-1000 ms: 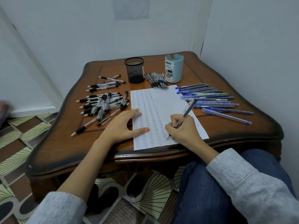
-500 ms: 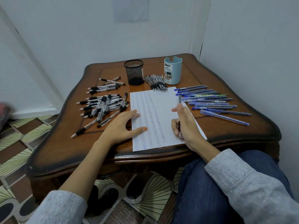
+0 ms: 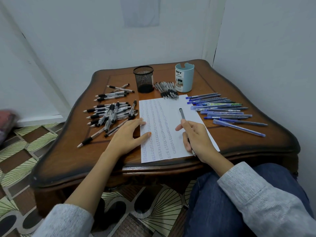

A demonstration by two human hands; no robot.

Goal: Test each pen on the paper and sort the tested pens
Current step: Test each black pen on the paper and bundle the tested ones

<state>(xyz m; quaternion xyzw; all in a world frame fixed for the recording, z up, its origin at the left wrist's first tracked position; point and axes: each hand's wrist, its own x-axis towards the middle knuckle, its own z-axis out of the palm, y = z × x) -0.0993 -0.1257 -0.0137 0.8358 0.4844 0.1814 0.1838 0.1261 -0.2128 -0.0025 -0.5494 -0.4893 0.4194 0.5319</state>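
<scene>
Wooden table [image 3: 239, 142], with everything on top of it. White paper [image 3: 171, 113] lies under both hands, covered in columns of test scribbles except a bare strip under the right fingers.

Loose heap of black-grip pens [image 3: 111, 113] sits just beyond and outside the left fingertips. Fan of blue pens [image 3: 222, 108] lies outside the right knuckles, off the paper. Short dark row [image 3: 167, 90] of pens lies past the right fingertips at the paper's far edge, between mesh cup [image 3: 143, 79] and blue organiser [image 3: 184, 77].

Left hand [image 3: 126, 135]: fingers straight and spread, pressing flat on the paper's left edge.

Right hand [image 3: 196, 137]: fingers curled round a dark pen [image 3: 182, 113], with the index finger lying along the barrel. The butt sticks out past the fingertips and the nib pokes out at the heel of the hand. This is not a writing grip.

Judgement: the scribble is done and the step is sorting this pen.
- It looks most like the dark row ahead of the fingertips, though colour match is uncertain.
- Lift the nib clear of the sheet before moving, so there is no stray mark.
- Leave the left palm pinning the paper.
- Reach straight forward and lay the pen parallel to the row.
- Release low and avoid nudging either cup.
</scene>
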